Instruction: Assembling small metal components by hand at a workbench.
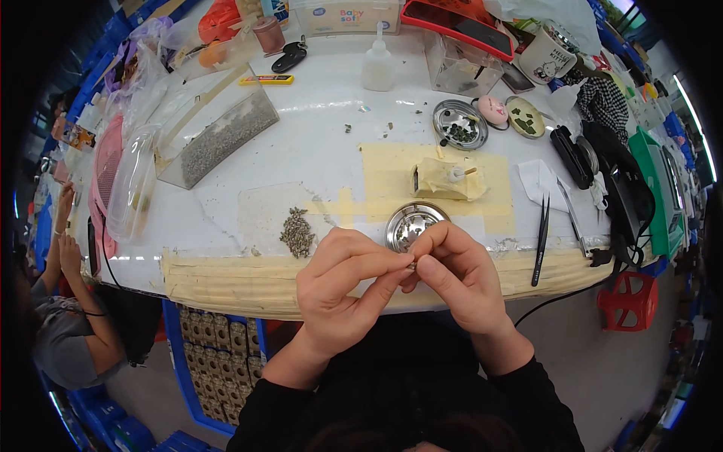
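Close to the table's near edge, my left hand [345, 285] and my right hand [461, 280] meet fingertip to fingertip. Both are closed in a pinch on a small brownish piece [412, 267], mostly covered by the fingers, so its kind does not show. Just beyond the fingertips stands a round shiny metal dish [395, 226] with small bits in it. Left of it, a heap of tiny grey-brown parts [298, 233] lies on the table. Behind the dish sits a block wrapped in yellowish tape [452, 181], with a small stick on top.
Black tweezers [541, 245] and silver tweezers [572, 217] lie at right. A clear box of grey granules [230, 139] rests at left. Farther back are a squeeze bottle [378, 66] and a dish of dark green pieces [474, 134]. Another person's arm [94, 324] shows at far left.
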Demonstrator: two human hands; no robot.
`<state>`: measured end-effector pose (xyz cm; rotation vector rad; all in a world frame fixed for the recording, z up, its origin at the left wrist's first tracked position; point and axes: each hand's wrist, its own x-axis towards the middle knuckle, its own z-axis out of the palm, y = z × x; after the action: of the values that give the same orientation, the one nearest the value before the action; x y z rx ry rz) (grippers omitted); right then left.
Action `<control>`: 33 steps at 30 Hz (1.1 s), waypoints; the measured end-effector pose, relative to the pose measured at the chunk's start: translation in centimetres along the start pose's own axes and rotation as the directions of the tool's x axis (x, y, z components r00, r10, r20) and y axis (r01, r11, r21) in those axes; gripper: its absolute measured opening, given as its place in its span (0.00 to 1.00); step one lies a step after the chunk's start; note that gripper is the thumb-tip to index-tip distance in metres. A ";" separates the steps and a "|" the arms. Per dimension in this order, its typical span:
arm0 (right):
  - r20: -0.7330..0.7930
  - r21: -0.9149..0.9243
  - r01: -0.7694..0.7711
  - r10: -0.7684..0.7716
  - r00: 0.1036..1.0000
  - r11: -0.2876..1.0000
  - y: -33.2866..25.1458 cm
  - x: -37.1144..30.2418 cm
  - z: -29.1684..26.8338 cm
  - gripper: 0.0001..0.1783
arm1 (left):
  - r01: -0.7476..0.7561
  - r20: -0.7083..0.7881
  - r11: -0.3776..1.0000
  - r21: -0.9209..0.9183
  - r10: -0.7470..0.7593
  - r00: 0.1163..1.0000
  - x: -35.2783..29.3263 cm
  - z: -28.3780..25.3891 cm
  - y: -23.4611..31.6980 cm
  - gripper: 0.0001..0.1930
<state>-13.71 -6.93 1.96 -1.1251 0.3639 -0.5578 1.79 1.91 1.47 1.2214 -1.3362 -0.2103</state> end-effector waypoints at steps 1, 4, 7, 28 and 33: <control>-0.008 0.004 0.018 -0.018 1.000 1.000 0.2 0.0 0.1 0.07 | -0.012 -0.001 1.000 -0.005 0.012 1.000 0.0 0.1 -0.1 0.12; -0.014 0.040 0.013 -0.012 1.000 0.999 0.2 0.0 0.3 0.08 | -0.024 -0.013 0.999 -0.036 0.024 1.000 -0.2 0.3 -0.3 0.13; -0.010 0.047 0.013 -0.012 1.000 0.999 0.1 -0.1 0.2 0.07 | -0.028 -0.019 0.998 -0.058 0.027 0.999 -0.2 0.4 -0.4 0.13; 0.082 0.256 -0.044 0.023 0.996 0.966 0.8 -1.4 -0.4 0.04 | -0.144 0.020 0.988 0.057 0.143 0.990 -1.7 0.0 0.6 0.19; 0.143 0.233 -0.081 0.048 0.989 0.969 1.0 -2.0 -0.4 0.04 | -0.112 0.040 0.989 -0.092 0.116 0.992 -2.0 -0.3 0.6 0.20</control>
<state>-15.32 -5.76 0.89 -0.9105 0.2074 -0.4511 1.07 3.81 0.77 1.0671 -1.4170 -0.2149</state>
